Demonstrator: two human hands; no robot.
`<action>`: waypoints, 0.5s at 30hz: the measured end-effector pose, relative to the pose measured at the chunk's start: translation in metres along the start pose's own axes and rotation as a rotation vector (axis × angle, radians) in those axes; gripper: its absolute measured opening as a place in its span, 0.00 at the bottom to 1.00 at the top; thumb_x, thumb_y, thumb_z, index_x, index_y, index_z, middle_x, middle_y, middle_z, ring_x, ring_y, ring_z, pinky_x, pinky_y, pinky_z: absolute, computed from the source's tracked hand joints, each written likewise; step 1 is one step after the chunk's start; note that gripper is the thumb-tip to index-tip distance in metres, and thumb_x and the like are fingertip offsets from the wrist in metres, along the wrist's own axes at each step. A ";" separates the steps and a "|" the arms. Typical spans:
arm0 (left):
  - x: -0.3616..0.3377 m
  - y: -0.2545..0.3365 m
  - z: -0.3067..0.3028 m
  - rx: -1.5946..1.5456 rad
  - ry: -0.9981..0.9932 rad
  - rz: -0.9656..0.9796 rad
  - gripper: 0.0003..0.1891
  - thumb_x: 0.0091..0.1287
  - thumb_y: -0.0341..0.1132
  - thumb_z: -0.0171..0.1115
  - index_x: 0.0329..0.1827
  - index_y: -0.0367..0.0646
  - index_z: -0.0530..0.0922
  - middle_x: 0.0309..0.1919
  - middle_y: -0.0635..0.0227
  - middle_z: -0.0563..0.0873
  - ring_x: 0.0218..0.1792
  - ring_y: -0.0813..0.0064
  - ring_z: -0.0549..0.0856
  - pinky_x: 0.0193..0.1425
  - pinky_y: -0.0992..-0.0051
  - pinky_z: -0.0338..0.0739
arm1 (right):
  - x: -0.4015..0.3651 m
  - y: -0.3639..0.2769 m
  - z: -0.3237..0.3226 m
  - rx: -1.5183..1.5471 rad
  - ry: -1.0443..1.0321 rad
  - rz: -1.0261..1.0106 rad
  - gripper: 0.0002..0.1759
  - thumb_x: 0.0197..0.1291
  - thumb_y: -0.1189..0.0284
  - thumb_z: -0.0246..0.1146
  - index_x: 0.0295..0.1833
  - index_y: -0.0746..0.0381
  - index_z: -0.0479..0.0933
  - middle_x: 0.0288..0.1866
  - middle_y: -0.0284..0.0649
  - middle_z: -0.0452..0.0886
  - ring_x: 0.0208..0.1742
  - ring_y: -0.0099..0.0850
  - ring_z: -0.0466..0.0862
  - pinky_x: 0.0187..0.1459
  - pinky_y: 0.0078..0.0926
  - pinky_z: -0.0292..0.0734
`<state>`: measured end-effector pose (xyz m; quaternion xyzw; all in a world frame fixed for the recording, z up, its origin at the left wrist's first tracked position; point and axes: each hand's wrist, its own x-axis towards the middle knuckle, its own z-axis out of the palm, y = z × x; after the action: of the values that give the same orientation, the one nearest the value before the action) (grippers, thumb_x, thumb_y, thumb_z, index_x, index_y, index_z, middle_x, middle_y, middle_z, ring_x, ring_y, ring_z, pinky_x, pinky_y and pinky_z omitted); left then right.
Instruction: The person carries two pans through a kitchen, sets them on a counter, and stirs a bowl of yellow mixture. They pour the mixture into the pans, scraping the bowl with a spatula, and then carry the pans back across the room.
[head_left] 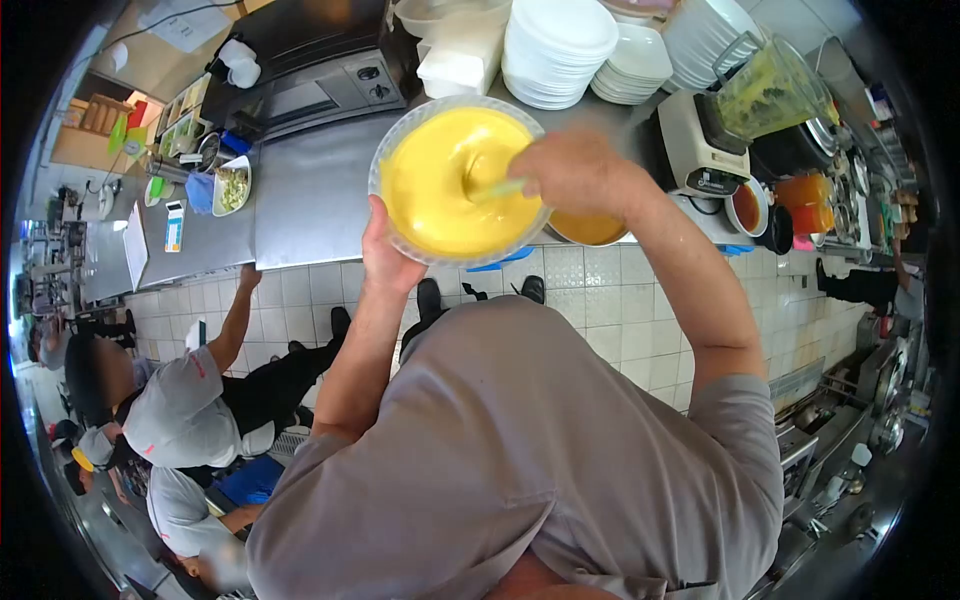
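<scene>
Bowl of yellow mixture in left hand, over front edge of counter; right hand wrapped around pale utensil, apparently mid-stir; for a next stroke, probably best to brace firmly and sweep evenly

one wide, head-worn camera looks forward and down from close above the hands.

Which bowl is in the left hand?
The large yellow-filled bowl, held by the left hand; the white bowl with red contents sits on the counter.
</scene>
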<state>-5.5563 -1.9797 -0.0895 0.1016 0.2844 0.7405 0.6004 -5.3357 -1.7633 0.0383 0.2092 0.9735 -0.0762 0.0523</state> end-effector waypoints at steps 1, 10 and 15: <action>-0.002 0.001 0.001 -0.034 -0.029 -0.008 0.45 0.83 0.69 0.46 0.88 0.40 0.60 0.83 0.51 0.71 0.82 0.48 0.72 0.85 0.46 0.68 | -0.005 0.005 0.005 0.123 -0.035 -0.153 0.12 0.67 0.64 0.63 0.50 0.51 0.90 0.50 0.38 0.93 0.53 0.46 0.91 0.52 0.47 0.86; -0.001 0.002 0.000 -0.071 -0.113 -0.031 0.44 0.84 0.68 0.45 0.88 0.39 0.61 0.84 0.51 0.70 0.82 0.48 0.72 0.85 0.46 0.67 | -0.003 0.002 -0.033 0.029 -0.171 0.123 0.14 0.64 0.69 0.68 0.54 0.48 0.91 0.52 0.38 0.92 0.56 0.45 0.90 0.56 0.46 0.84; 0.001 0.000 0.000 -0.042 -0.061 -0.058 0.45 0.84 0.69 0.43 0.89 0.40 0.58 0.84 0.50 0.68 0.83 0.48 0.70 0.85 0.44 0.67 | 0.005 -0.005 -0.008 -0.006 0.104 0.017 0.12 0.62 0.70 0.64 0.46 0.53 0.92 0.46 0.44 0.94 0.50 0.49 0.92 0.49 0.49 0.86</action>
<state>-5.5568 -1.9789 -0.0892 0.1033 0.2534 0.7250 0.6321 -5.3434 -1.7647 0.0458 0.2210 0.9733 -0.0616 0.0031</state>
